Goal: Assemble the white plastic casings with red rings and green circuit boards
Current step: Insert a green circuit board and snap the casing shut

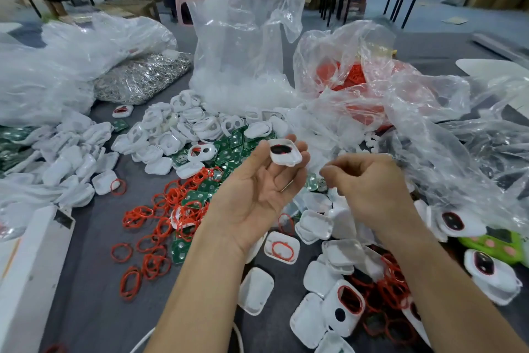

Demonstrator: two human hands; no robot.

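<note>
Your left hand (257,186) is at the centre of the frame, palm up. Its thumb and fingertips hold a white casing (286,152), which shows a dark oval opening with red at its edge. Your right hand (372,183) is just to the right, near the casing but apart from it. Its fingers are curled, with thumb and forefinger tips together; whether they pinch anything cannot be told.

Below your left hand, red rings (160,209) lie loose on the grey table (94,295), mixed with green boards (234,146). A heap of casings (177,129) sits above them, left of centre. More casings lie at the lower right, some with rings fitted. One open casing (282,248) between your forearms has a ring lying in it.

A tall clear bag (246,37) stands at upper centre. To its right is a bag of rings (352,75). At upper left is a bag of silver parts (143,77). A white box (28,266) lies at lower left.
</note>
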